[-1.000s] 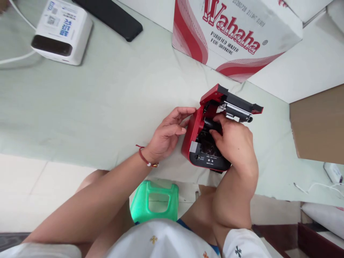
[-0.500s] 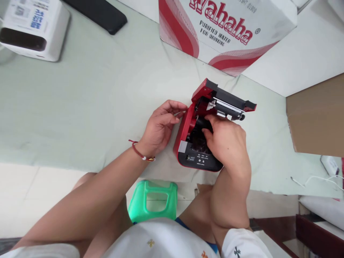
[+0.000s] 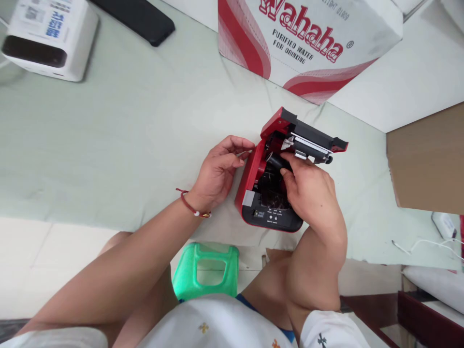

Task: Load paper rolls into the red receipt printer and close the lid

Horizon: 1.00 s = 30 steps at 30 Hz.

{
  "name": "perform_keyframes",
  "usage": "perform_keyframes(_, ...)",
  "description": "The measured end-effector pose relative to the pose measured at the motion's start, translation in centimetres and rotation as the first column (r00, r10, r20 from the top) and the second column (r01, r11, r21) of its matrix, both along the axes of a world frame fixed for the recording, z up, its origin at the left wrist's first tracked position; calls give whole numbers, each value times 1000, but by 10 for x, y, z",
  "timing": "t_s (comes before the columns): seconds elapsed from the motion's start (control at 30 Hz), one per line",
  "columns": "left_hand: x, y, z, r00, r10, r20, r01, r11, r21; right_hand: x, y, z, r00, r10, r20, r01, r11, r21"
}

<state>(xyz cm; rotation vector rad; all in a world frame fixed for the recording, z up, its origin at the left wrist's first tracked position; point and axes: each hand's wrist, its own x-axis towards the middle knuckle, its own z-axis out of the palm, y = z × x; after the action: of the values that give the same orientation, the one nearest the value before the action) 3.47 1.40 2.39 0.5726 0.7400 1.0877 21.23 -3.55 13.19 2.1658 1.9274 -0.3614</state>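
A small red and black printer [image 3: 253, 186] lies on the pale green table cover [image 3: 126, 145] with its lid [image 3: 308, 137] swung open. My right hand [image 3: 308, 191] reaches into the open bay, fingers closed round a black roller [image 3: 277, 161]. My left hand [image 3: 217, 171] rests against the printer's red left side, fingers curled and pinching a thin pale strip [image 3: 242, 153] whose nature I cannot make out.
A white and red "Wahaha" carton [image 3: 308, 43] stands behind the printer. A white device [image 3: 47, 41] and a black slab [image 3: 141, 19] lie far left. A brown cardboard box [image 3: 427, 159] sits right, cables [image 3: 424, 246] near it. A green stool [image 3: 206, 270] is below.
My right hand shifted slightly inside the bay, lifting the black roller toward the lid. The left hand's fingers curled in against the printer's side. The view moved a little.
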Motion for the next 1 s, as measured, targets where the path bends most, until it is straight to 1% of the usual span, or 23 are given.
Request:
perform_keyframes(0.13, 1, -1, -1, 1000, 7, 13, -6, 1000, -13, 4, 1, 0, 999, 5, -51, -4, 1000, 21)
perform_keyframes(0.33, 2, -1, 1, 1000, 16, 22, -15, 999, -29, -6, 4, -3, 998, -48, 32, 46, 998, 38)
perform_keyframes(0.4, 2, 0, 2, 999, 20, 26, -19, 999, -39, -6, 2, -6, 999, -49, -5, 49, 997, 51)
perform_keyframes(0.47, 1, 0, 3, 999, 21, 31, -19, 999, -44, -1, -3, -5, 995, -15, -94, 24, 995, 95)
perform_keyframes(0.53, 1, 0, 3, 999, 17, 33, -16, 999, -40, 11, -13, 3, 971, 76, -228, -40, 986, 159)
perform_keyframes(0.57, 1, 0, 3, 999, 15, 33, -14, 999, -36, 20, -21, 10, 943, 133, -304, -79, 980, 184)
perform_keyframes(0.63, 1, 0, 3, 999, 12, 32, -11, 999, -33, 43, -38, 30, 870, 221, -441, -142, 968, 206)
perform_keyframes(0.67, 1, 0, 3, 999, 10, 32, -9, 999, -34, 56, -48, 40, 846, 225, -484, -138, 968, 210)
perform_keyframes(0.7, 1, 0, 3, 999, 10, 33, -8, 999, -38, 70, -57, 49, 847, 201, -492, -101, 970, 222)
perform_keyframes(0.73, 1, 0, 4, 999, 8, 32, -7, 999, -42, 84, -65, 56, 856, 177, -487, -46, 962, 269)
perform_keyframes(0.77, 1, 0, 4, 1000, 6, 27, -5, 999, -48, 97, -71, 59, 875, 91, -475, 55, 957, 285)
perform_keyframes(0.8, 0, -1, 5, 1000, 3, 18, -2, 998, -55, 109, -74, 58, 895, -32, -446, 166, 950, 263)
perform_keyframes(0.87, 0, -1, 6, 1000, 3, -7, -3, 998, -64, 128, -74, 45, 912, -241, -331, 309, 935, 171)
perform_keyframes(0.9, 0, -1, 6, 1000, 5, -21, -6, 998, -66, 135, -71, 34, 916, -302, -264, 339, 934, 109)
perform_keyframes(0.93, 0, -1, 6, 999, 7, -34, -9, 998, -66, 141, -66, 23, 924, -320, -209, 337, 940, 52)
perform_keyframes(1.0, 1, -1, 6, 998, 14, -57, -17, 998, -65, 148, -56, 1, 933, -310, -185, 309, 950, -34)
